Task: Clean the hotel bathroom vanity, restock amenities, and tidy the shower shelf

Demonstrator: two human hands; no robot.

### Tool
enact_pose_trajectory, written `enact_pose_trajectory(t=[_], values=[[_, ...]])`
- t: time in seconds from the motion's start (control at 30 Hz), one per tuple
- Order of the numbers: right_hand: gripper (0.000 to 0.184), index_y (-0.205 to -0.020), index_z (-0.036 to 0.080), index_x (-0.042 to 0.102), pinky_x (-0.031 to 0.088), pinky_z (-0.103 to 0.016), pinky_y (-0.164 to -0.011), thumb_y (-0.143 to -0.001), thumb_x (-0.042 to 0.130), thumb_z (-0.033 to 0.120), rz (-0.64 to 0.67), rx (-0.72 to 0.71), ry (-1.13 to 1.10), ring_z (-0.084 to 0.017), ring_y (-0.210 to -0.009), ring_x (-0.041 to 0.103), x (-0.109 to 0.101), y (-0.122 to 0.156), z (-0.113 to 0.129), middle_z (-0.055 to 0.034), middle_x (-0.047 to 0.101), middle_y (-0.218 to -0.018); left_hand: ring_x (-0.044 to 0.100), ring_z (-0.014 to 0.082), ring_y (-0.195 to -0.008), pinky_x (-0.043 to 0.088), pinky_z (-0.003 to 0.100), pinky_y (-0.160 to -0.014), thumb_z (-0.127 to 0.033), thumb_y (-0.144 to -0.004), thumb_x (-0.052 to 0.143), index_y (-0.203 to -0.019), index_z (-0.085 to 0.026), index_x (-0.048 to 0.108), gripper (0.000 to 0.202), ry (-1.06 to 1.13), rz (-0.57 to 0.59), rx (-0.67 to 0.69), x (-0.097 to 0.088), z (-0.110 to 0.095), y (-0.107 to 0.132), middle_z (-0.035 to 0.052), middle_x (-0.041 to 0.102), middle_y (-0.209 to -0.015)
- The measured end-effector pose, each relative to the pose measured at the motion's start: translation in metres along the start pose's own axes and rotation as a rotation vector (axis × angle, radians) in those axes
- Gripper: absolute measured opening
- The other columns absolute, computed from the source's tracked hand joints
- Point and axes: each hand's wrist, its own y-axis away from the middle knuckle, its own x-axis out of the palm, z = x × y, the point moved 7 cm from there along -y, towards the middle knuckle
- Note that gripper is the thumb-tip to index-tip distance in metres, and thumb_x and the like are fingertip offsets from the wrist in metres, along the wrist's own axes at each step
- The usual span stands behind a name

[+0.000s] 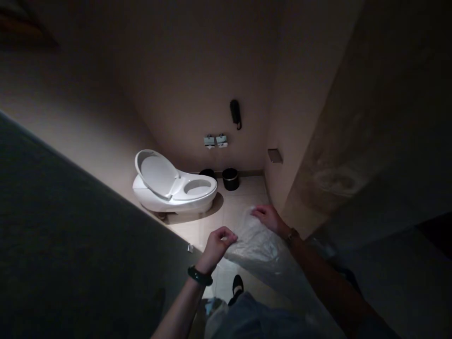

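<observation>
Stretched between my two hands is a clear plastic bag, crumpled and partly see-through. My left hand, with a dark green bangle at the wrist, pinches one edge of it. The opposite edge is gripped by the fingers of my right hand, which sits a little higher and further forward. The lower part of the bag hangs toward my legs and fades into the dark. Beyond my hands a black trash bin stands on the floor by the back wall.
A white toilet with its lid raised stands at left, a second dark bin behind it. Two paper holders and a black brush-like object hang on the back wall. A dark partition borders the left.
</observation>
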Motion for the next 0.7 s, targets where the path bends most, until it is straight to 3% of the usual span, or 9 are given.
enact_pose_trajectory(t=[0.1,0.17,0.27,0.33,0.4,0.5,0.57,0.63,0.7], values=[[0.026,-0.083,0.018,0.064,0.045,-0.03,-0.073,-0.079,0.061,0.043,-0.146,-0.123,0.13,-0.017,-0.075,0.054,0.012,-0.046,0.015,-0.0047,0.061,-0.082,0.043,0.0087,-0.05,0.035,0.021,-0.05,-0.038,-0.057,0.083,-0.059,-0.018,0.051,0.038,0.033,-0.131,-0.014,-0.045,0.015,-0.045,-0.0057,0.049,-0.051],[0.024,-0.08,0.018,0.061,0.045,-0.03,-0.071,-0.083,0.06,0.042,-0.208,-0.123,0.182,-0.016,-0.073,0.053,0.025,-0.062,0.019,-0.0046,0.06,-0.08,0.041,0.0088,-0.046,0.034,0.021,-0.046,-0.043,-0.058,0.082,-0.059,-0.02,0.044,0.044,0.072,-0.167,-0.05,-0.067,0.023,-0.071,-0.0068,0.046,-0.05],[0.034,-0.077,0.019,0.057,0.041,-0.025,-0.053,-0.088,0.053,0.051,0.042,0.095,0.025,-0.014,-0.058,0.051,0.077,-0.079,-0.002,-0.0005,0.056,-0.067,0.044,0.0093,-0.047,0.038,0.021,-0.046,-0.046,-0.059,0.082,-0.06,-0.021,0.042,0.047,0.135,-0.191,-0.09,-0.083,0.029,-0.105,-0.0063,0.048,-0.053],[0.041,-0.087,0.019,0.059,0.042,-0.023,-0.048,-0.084,0.057,0.06,0.224,0.275,-0.185,-0.014,-0.059,0.057,0.116,-0.088,-0.021,-0.0008,0.061,-0.074,0.048,0.0096,-0.05,0.04,0.021,-0.048,-0.042,-0.057,0.084,-0.065,-0.019,0.049,0.043,0.19,-0.172,-0.111,-0.08,0.029,-0.126,-0.0057,0.051,-0.057],[0.05,-0.089,0.019,0.057,0.045,-0.023,-0.049,-0.074,0.065,0.066,0.244,0.403,-0.378,-0.014,-0.062,0.059,0.14,-0.109,-0.04,-0.0008,0.063,-0.079,0.053,0.0106,-0.055,0.044,0.022,-0.052,-0.036,-0.053,0.086,-0.074,-0.016,0.058,0.041,0.254,-0.142,-0.141,-0.07,0.028,-0.148,-0.004,0.057,-0.062],[0.056,-0.075,0.018,0.053,0.043,-0.022,-0.051,-0.061,0.077,0.067,0.166,0.473,-0.539,-0.011,-0.057,0.053,0.146,-0.159,-0.066,0.0028,0.057,-0.067,0.057,0.0116,-0.057,0.048,0.023,-0.058,-0.034,-0.049,0.09,-0.08,-0.013,0.062,0.047,0.362,-0.138,-0.199,-0.058,0.029,-0.187,-0.0021,0.061,-0.065],[0.056,-0.068,0.017,0.053,0.042,-0.021,-0.053,-0.055,0.082,0.063,0.161,0.486,-0.57,-0.01,-0.058,0.052,0.143,-0.2,-0.081,0.0022,0.057,-0.064,0.055,0.0096,-0.057,0.046,0.021,-0.057,-0.036,-0.048,0.093,-0.074,-0.013,0.06,0.047,0.438,-0.167,-0.231,-0.057,0.03,-0.218,-0.0022,0.059,-0.062],[0.054,-0.069,0.016,0.056,0.044,-0.022,-0.057,-0.055,0.083,0.06,0.174,0.49,-0.626,-0.012,-0.062,0.055,0.139,-0.244,-0.093,-0.0006,0.06,-0.068,0.051,0.0078,-0.056,0.043,0.018,-0.055,-0.038,-0.05,0.093,-0.067,-0.014,0.056,0.047,0.512,-0.211,-0.258,-0.065,0.029,-0.253,-0.0023,0.055,-0.06],[0.051,-0.07,0.018,0.054,0.046,-0.024,-0.058,-0.059,0.082,0.06,0.16,0.479,-0.746,-0.013,-0.063,0.056,0.129,-0.293,-0.105,-0.0013,0.06,-0.069,0.053,0.0087,-0.059,0.045,0.019,-0.056,-0.037,-0.055,0.092,-0.068,-0.015,0.054,0.045,0.574,-0.281,-0.277,-0.087,0.023,-0.287,-0.0012,0.056,-0.064]])
